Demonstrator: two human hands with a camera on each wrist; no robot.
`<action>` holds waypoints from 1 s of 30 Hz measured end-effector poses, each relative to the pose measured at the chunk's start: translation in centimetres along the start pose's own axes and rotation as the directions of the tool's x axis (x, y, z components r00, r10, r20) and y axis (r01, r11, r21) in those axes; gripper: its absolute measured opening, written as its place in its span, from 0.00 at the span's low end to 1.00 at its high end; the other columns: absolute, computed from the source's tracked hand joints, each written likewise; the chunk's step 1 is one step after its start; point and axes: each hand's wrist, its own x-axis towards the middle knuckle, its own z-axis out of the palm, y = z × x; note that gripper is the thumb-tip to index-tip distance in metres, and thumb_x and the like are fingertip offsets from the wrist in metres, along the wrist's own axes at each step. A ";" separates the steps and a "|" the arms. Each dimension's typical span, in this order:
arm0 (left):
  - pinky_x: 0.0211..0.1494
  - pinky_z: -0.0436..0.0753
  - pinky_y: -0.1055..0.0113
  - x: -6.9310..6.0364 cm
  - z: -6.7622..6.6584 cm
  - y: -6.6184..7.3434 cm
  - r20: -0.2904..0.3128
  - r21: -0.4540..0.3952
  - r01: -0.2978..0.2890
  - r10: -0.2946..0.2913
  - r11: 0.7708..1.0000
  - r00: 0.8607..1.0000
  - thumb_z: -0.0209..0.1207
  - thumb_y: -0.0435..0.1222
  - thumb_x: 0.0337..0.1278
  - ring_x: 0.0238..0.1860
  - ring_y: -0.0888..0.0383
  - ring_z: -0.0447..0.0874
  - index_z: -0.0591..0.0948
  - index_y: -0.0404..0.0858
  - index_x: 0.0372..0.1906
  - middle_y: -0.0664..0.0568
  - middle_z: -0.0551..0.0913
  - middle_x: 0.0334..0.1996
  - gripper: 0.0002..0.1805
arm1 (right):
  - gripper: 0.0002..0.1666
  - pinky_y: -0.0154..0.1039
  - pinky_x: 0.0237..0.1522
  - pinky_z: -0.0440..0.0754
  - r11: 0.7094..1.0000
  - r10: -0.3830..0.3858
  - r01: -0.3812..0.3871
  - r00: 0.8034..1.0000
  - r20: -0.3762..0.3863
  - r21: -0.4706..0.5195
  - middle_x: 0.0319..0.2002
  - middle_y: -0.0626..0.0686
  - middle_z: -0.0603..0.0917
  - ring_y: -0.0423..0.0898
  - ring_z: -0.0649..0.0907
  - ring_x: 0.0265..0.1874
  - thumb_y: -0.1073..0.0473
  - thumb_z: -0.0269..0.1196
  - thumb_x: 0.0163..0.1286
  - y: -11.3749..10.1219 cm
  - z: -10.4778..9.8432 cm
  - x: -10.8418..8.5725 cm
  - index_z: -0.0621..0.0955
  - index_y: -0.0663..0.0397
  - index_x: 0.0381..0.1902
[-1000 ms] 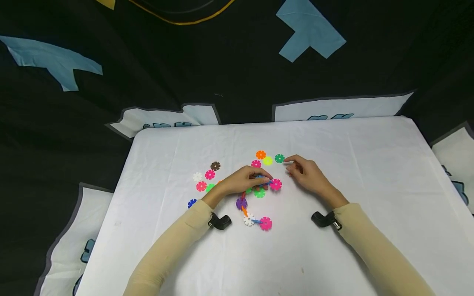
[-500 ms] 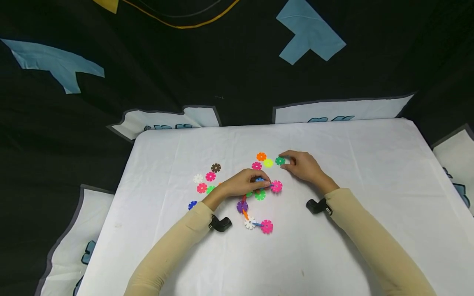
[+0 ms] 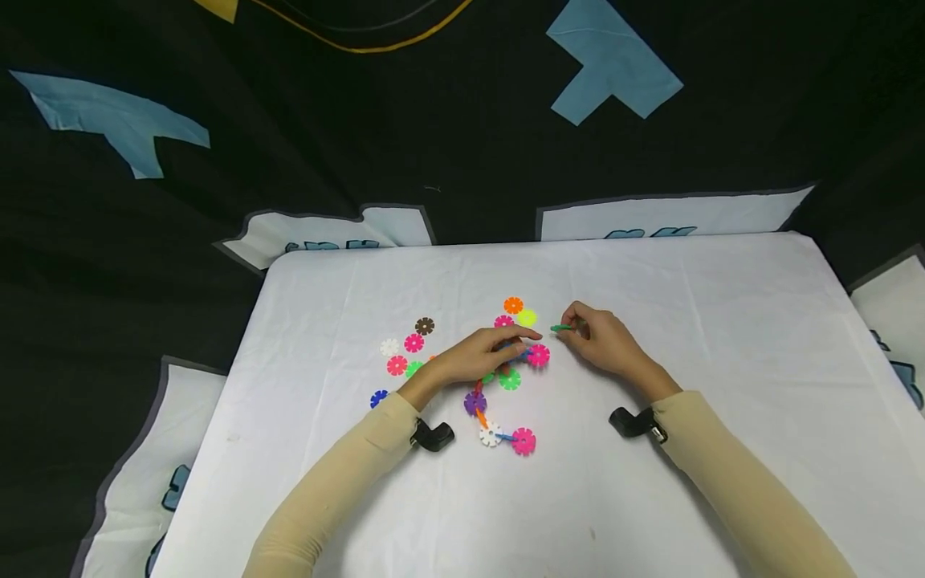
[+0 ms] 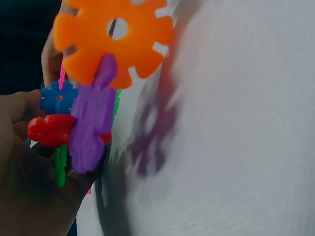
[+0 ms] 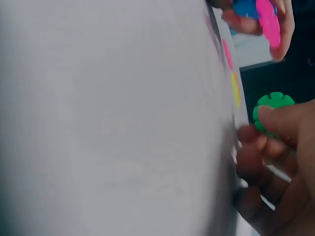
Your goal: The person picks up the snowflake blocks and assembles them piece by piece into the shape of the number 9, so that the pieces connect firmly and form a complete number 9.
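The left hand is gripping the chain, its fingers hiding some of the joined discs; in the left wrist view, the chain's orange disc is running off the top edge. The right hand, apart from the left, is pinching the green disc above the table, its thumb covering part. Loose orange, yellow and pink discs are lying beyond the left hand. Blue lettering is being cut off by the table's far edge, unreadable.
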 end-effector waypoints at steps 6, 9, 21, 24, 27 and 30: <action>0.42 0.76 0.65 0.1 0.0 0.2 -0.013 0.027 0.008 -0.007 1.000 1.000 0.45 0.48 0.76 0.26 0.60 0.75 0.75 0.55 0.64 0.49 0.78 0.26 0.19 | 0.08 0.32 0.20 0.66 0.992 -0.077 0.076 0.997 0.011 0.102 0.22 0.44 0.77 0.37 0.68 0.16 0.62 0.67 0.66 -1.3 0.0 -2.8 0.79 0.51 0.41; 0.42 0.76 0.65 0.2 -0.1 0.2 -0.024 0.040 0.006 -0.005 0.999 1.000 0.45 0.47 0.76 0.26 0.60 0.75 0.76 0.55 0.64 0.50 0.78 0.27 0.18 | 0.11 0.31 0.20 0.67 0.990 -0.106 0.105 0.994 0.013 0.095 0.21 0.43 0.76 0.35 0.68 0.16 0.63 0.67 0.65 -2.0 0.0 -3.6 0.79 0.50 0.44; 0.48 0.78 0.66 0.2 0.2 0.0 -0.029 0.058 -0.013 0.015 0.998 0.999 0.51 0.47 0.73 0.35 0.61 0.78 0.76 0.52 0.64 0.53 0.82 0.39 0.19 | 0.17 0.31 0.21 0.67 0.987 -0.159 0.159 0.987 0.022 0.010 0.20 0.40 0.72 0.32 0.66 0.16 0.62 0.68 0.64 -3.2 0.3 -4.3 0.78 0.48 0.50; 0.56 0.77 0.66 0.3 0.3 0.0 -0.039 0.095 -0.048 0.051 0.994 0.998 0.58 0.45 0.67 0.45 0.62 0.78 0.77 0.50 0.63 0.55 0.82 0.48 0.21 | 0.18 0.30 0.21 0.67 0.985 -0.170 0.170 0.985 0.009 0.004 0.20 0.40 0.73 0.33 0.67 0.15 0.62 0.69 0.63 -3.5 0.4 -4.3 0.78 0.49 0.51; 0.58 0.76 0.67 0.3 0.4 0.1 -0.069 0.126 -0.067 0.076 0.990 0.995 0.64 0.42 0.62 0.48 0.62 0.77 0.79 0.48 0.60 0.55 0.82 0.48 0.21 | 0.20 0.30 0.22 0.68 0.984 -0.178 0.178 0.984 0.003 -0.004 0.21 0.40 0.74 0.32 0.67 0.16 0.62 0.69 0.63 -3.7 0.5 -4.3 0.78 0.49 0.52; 0.54 0.76 0.68 0.4 0.4 0.2 -0.104 0.126 -0.078 0.091 0.989 0.990 0.66 0.40 0.60 0.45 0.61 0.77 0.81 0.47 0.56 0.55 0.82 0.42 0.19 | 0.20 0.30 0.22 0.68 0.983 -0.186 0.186 0.983 0.005 -0.007 0.22 0.41 0.75 0.32 0.67 0.16 0.62 0.69 0.63 -3.9 0.6 -4.3 0.78 0.49 0.52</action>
